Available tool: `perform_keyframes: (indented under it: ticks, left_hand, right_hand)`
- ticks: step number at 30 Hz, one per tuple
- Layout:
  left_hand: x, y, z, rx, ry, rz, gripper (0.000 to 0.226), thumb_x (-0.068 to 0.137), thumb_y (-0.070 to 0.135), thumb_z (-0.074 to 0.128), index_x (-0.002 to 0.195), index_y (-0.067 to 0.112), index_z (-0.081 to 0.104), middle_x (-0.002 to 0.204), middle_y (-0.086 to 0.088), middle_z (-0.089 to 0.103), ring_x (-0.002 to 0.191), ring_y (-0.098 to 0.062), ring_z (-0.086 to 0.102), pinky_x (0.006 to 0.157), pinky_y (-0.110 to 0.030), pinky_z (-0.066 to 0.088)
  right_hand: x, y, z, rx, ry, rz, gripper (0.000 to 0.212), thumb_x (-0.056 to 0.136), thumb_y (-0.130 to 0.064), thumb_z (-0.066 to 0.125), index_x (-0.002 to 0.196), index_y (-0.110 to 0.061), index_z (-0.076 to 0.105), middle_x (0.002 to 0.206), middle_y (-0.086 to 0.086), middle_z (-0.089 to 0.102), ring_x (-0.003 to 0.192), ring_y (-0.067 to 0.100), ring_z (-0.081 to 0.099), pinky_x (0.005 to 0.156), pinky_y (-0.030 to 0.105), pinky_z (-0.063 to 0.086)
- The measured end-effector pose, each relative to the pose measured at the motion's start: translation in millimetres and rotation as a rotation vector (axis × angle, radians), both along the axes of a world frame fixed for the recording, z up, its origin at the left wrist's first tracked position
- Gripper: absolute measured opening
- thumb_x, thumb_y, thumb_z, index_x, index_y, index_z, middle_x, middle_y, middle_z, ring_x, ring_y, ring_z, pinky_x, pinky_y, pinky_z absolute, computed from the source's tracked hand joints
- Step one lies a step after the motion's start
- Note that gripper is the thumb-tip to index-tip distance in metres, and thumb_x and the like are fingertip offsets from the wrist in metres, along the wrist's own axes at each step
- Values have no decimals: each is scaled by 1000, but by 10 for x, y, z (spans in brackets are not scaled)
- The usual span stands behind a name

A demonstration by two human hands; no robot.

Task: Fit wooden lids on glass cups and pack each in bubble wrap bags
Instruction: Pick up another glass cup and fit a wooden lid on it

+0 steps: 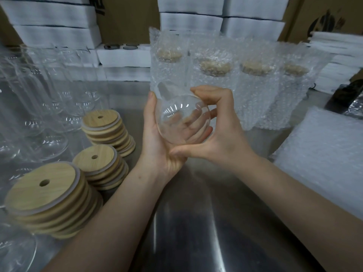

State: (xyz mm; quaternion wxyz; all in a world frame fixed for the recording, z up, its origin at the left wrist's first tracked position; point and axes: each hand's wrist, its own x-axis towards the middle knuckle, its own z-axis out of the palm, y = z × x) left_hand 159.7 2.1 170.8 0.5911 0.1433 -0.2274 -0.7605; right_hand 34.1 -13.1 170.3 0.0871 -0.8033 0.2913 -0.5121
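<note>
A clear glass cup (181, 116) is held above the steel table, its round end facing me, with no lid on it. My left hand (157, 146) cradles it from the left and below, fingers wrapped behind the glass. My right hand (218, 132) grips it from the right, thumb under and fingers curled over the rim. Three stacks of round wooden lids with a centre hole stand at the left: far (107, 130), middle (98, 163), near (49, 199). Flat bubble wrap bags (324, 154) lie in a pile at the right.
Several bare glass cups (45, 99) stand at the left. Several wrapped, lidded cups (216, 79) stand in bubble bags behind my hands. White foam trays (59, 22) and cardboard boxes fill the back. The steel table (196, 222) spreads in front of me.
</note>
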Motion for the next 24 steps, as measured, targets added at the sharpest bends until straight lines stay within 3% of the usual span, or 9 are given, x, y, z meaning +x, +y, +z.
perform_keyframes:
  ticks: [3,5,7,12,16,21,24]
  left_hand:
    - [-17,21,0,-17,12,-34,94,75,65,55,144,3,43,124,-19,61,110,-30,65,92,-39,55]
    - [-33,19,-12,-17,-1,-61,93,80,68,51,145,3,41,135,-21,57,123,-31,59,101,-39,51]
    - [-38,-2,-34,12,-13,-66,94,84,72,47,147,4,38,146,-20,48,134,-31,49,112,-41,40]
    - [-49,-25,-69,63,-13,-27,93,83,73,47,149,7,38,150,-13,44,141,-28,41,118,-43,28]
    - [-46,-66,-98,33,-64,58,92,85,71,48,151,9,35,155,-10,39,144,-24,36,121,-42,24]
    - [-21,-71,-89,54,-93,34,82,90,68,40,148,10,41,151,-12,45,139,-28,44,114,-46,36]
    - [-26,-52,-72,32,-131,34,80,91,69,39,145,10,45,147,-14,48,132,-30,51,94,-42,54]
  right_hand:
    - [8,14,24,-53,-5,-35,93,48,-62,82,120,-27,36,127,-6,43,120,15,52,88,27,48]
    - [31,30,29,-85,-13,-52,99,49,-62,81,121,-10,38,125,0,44,119,22,53,87,40,52]
    - [61,60,52,-79,-36,-70,100,48,-63,80,118,-2,42,122,3,44,115,22,54,86,45,53]
    - [104,143,98,-76,-66,-133,95,50,-65,75,115,-2,46,116,-2,45,104,13,54,78,37,52]
    - [150,183,120,-1,-146,-184,76,55,-66,72,109,-23,40,107,-17,46,96,6,56,77,36,53]
    - [145,200,131,28,-164,-209,64,64,-64,67,107,-22,45,103,-18,49,91,0,55,76,31,51]
    - [152,198,139,-36,-141,-210,56,78,-53,60,108,-6,53,103,-9,51,82,-1,51,69,29,48]
